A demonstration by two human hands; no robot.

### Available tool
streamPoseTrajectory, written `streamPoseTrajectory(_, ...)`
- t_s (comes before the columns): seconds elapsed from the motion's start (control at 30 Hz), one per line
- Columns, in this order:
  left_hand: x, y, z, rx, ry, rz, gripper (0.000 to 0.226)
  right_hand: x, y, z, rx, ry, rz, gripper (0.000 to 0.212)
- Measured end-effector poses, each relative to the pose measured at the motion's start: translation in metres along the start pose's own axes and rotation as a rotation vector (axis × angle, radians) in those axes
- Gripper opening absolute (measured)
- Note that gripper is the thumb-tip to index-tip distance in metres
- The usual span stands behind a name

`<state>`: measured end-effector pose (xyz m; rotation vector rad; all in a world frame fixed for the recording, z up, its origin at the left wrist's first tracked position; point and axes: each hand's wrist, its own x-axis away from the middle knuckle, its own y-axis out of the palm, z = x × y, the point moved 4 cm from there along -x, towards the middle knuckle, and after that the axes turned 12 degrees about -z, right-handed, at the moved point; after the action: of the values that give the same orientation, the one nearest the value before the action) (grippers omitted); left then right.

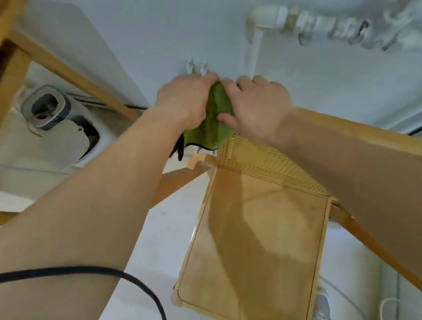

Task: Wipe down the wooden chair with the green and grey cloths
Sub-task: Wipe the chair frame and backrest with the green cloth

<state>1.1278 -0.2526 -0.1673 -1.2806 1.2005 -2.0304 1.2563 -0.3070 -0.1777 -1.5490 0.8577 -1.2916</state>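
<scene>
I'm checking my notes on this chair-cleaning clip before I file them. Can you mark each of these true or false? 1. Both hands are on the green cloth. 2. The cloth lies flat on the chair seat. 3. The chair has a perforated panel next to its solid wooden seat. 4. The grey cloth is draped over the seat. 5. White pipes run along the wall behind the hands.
1. True. The left hand and right hand both grip the green cloth.
2. False. The cloth is bunched between the hands, above the chair's far end; the wooden seat is bare.
3. True. The perforated panel adjoins the seat.
4. False. No grey cloth shows on the seat.
5. True. White pipes run there.
</scene>
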Motion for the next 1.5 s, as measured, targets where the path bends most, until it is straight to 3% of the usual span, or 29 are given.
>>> streamPoseTrajectory(0.17, -0.010, 0.009, 0.081, -0.267, 0.151, -0.059, 0.038, 0.058, 0.017, 0.049, -0.071, 0.133, 0.008, 0.056)
streamPoseTrajectory(0.53, -0.016, 0.057, 0.278, -0.335, 0.371, -0.096, 0.046, 0.205, 0.056, 0.193, -0.252, 0.391, -0.102, 0.063)
streamPoseTrajectory(0.67, -0.016, 0.068, 0.331, -0.349, 0.444, -0.113, 0.049, 0.249, 0.071, 0.228, -0.426, 0.547, -0.093, 0.064)
streamPoseTrajectory(0.83, -0.008, 0.084, 0.384, -0.375, 0.538, -0.086, 0.060, 0.304, 0.103, 0.220, -0.786, 0.746, 0.051, 0.069)
streamPoseTrajectory(1.03, 0.023, 0.106, 0.417, -0.397, 0.801, 0.015, 0.048, 0.344, 0.123, 0.163, -0.785, 1.034, 0.137, 0.070)
streamPoseTrajectory(1.1, 0.040, 0.114, 0.418, -0.363, 0.901, 0.013, 0.041, 0.356, 0.128, 0.142, -0.761, 1.094, 0.171, 0.072)
streamPoseTrajectory(1.23, 0.076, 0.141, 0.402, -0.159, 1.024, -0.071, 0.047, 0.384, 0.142, 0.102, -0.797, 1.132, 0.259, 0.074)
streamPoseTrajectory(1.43, 0.132, 0.175, 0.380, 0.343, 0.988, -0.093, 0.052, 0.431, 0.167, 0.062, -1.042, 1.087, 0.443, 0.069)
streamPoseTrajectory(1.5, 0.158, 0.180, 0.376, 0.468, 0.939, -0.077, 0.052, 0.444, 0.178, 0.050, -1.249, 1.089, 0.540, 0.052)
